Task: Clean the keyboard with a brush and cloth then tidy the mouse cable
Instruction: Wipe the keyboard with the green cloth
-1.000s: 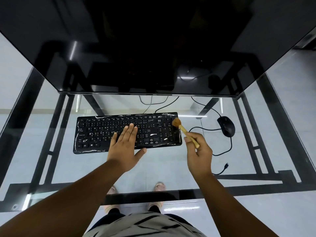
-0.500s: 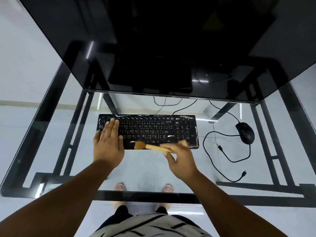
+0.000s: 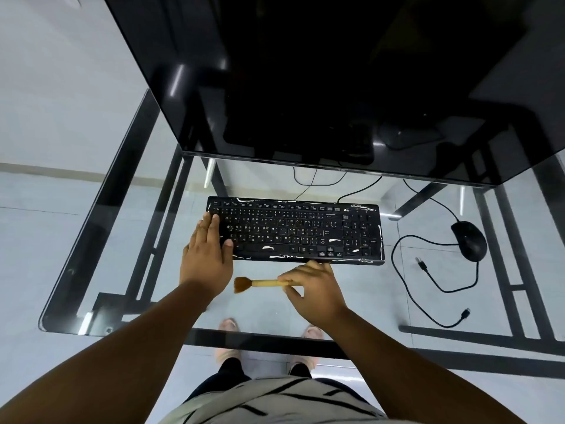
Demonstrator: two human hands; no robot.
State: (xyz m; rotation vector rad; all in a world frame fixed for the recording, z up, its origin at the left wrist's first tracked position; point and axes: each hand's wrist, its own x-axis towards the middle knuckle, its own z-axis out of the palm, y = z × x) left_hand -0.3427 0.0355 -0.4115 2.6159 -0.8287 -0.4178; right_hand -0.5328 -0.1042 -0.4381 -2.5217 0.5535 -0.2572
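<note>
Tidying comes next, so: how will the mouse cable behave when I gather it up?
Probably floppy: the mouse cable lies in loose curves on the glass desk. Likely light, being thin. Its free plug end may swing about.

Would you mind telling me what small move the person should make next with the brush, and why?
Probably lift the brush back onto the keyboard and sweep again. The right hand holds it off the near edge, bristles pointing left over the glass table, while white streaks show on the lower keys and the left hand steadies the keyboard's left end.
</note>
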